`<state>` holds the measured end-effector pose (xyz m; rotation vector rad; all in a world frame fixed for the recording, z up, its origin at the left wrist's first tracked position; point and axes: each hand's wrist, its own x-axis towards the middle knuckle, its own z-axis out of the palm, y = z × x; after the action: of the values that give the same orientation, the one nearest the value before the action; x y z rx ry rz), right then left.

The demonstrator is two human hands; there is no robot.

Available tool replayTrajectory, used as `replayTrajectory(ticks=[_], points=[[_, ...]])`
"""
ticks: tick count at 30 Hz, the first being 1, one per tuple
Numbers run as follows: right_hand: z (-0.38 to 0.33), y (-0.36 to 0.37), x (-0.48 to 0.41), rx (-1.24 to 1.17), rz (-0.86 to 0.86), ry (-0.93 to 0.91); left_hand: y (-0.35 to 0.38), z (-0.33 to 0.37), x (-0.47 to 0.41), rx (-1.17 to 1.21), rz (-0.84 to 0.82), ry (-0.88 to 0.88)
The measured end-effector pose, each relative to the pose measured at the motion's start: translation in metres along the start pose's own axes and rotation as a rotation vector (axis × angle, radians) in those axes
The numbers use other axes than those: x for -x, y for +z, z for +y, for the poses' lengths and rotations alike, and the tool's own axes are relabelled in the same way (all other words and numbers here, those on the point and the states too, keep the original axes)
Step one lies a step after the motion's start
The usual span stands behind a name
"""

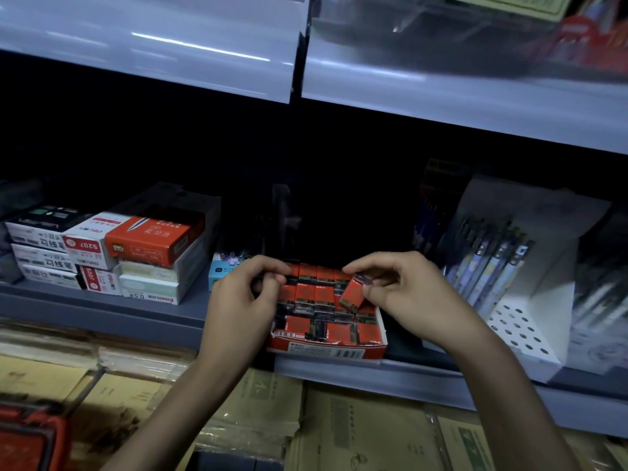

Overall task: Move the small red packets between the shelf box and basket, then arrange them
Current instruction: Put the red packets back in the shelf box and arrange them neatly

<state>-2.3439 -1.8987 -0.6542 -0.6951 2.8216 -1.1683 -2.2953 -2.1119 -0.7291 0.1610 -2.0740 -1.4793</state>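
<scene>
Red cardboard box [326,351] is sitting at the front edge of the grey shelf [102,311], top open, w/ small red packets [306,297] lying packed in rows inside, flat & side by side.

Right hand [407,290] is hovering over the box's right side, thumb & forefinger pinching one loose packet [353,294]. That packet is tilting: lower end touching the rows beneath, upper end raised at the fingers [370,265].

Left hand [244,297] is reaching in at the box's back-left corner, its fingers curled w/ the thumb meeting the fingertips over the packets there. Can't tell whether it's gripping one, as that spot is dark & blurred. Both forearms are crossing in front of the shelf edge.

Red basket [30,436] is showing at bottom left, well apart from the box & blurred, so its contents can't be made out. Brown cartons [356,430] are lying under the shelf.

Left of the box, a stack of stationery boxes [146,246] is sitting on the same shelf, w/ a small light-blue box [221,270] btwn the stack & the left hand. Right of the box, a white holder [530,321] is standing w/ pens [492,263] leaning inside it. Upper shelf [441,96] is hanging overhead, pale & blurred.
</scene>
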Motion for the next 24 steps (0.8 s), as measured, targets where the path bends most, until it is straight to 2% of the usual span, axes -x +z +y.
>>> replayTrajectory(ticks=[4, 10, 24], points=[[0.001, 0.012, -0.007, -0.018, 0.086, 0.048, -0.001, -0.002, 0.000, 0.003, -0.007, 0.003], [0.001, 0.024, -0.008, 0.084, 0.135, 0.068, 0.000, 0.000, 0.000, 0.007, -0.003, -0.004], [0.008, 0.023, -0.006, 0.117, 0.101, 0.032, 0.000, 0.003, 0.000, 0.001, -0.011, -0.022]])
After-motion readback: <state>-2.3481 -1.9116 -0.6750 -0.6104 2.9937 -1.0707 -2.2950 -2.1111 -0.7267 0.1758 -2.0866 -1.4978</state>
